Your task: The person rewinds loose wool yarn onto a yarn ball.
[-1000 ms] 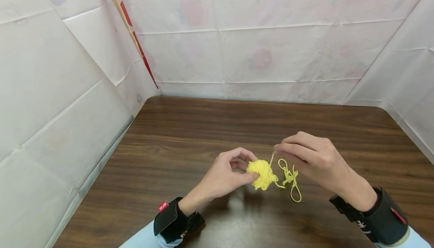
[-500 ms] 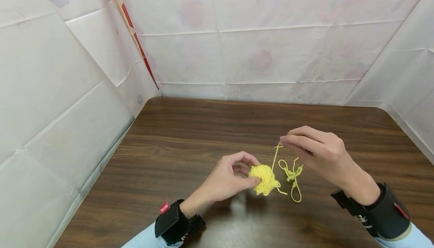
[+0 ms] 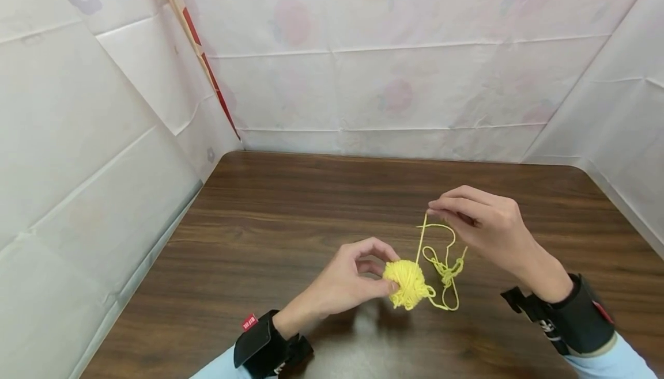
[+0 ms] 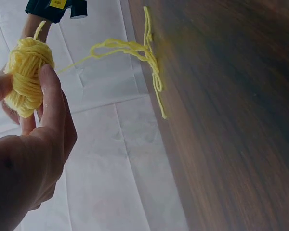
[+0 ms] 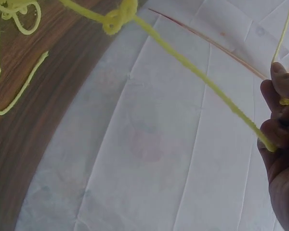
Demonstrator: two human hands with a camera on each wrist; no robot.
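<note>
A dark wooden table (image 3: 290,206) is sitting inside white sheeting walls (image 3: 93,137). Near its front, the left hand (image 3: 346,281) is curling thumb and fingers around a small yellow ball of yarn (image 3: 407,284), keeping it steady just above the wood. To its right and a little farther off, the right hand (image 3: 485,229) is pinching a loose strand (image 3: 421,239) between thumb and fingertips, lifting it taut from the ball. A knotted tangle of loops (image 3: 446,272) is hanging and trailing onto the table between the two hands.

Both hands (image 3: 358,278) (image 3: 479,226) pinching, right raised
</note>
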